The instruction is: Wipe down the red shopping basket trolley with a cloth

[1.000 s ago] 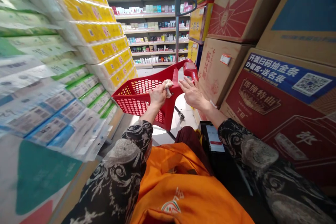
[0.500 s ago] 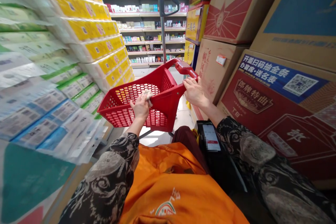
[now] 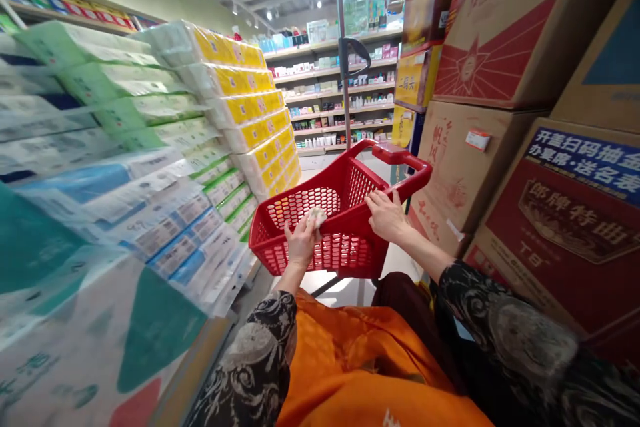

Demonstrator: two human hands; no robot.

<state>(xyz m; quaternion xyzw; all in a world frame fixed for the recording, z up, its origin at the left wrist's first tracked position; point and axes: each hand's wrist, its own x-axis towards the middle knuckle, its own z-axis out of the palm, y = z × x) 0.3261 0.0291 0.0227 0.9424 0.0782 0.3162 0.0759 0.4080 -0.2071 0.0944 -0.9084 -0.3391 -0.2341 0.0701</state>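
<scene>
Fingers [image 3: 295,230] of my left hand [image 3: 301,247] were pinched shut on a white rag [image 3: 316,217], held against the wall of the red basket [image 3: 345,223], which stood directly before me. My right hand [image 3: 387,215], fingers half open, lay on the rim [image 3: 353,215], lower than its earlier place near the handle [image 3: 400,155]. The carton [image 3: 565,227] at right read 郎牌特曲; its blue banner [image 3: 585,163], 开盖扫码抽金.
</scene>
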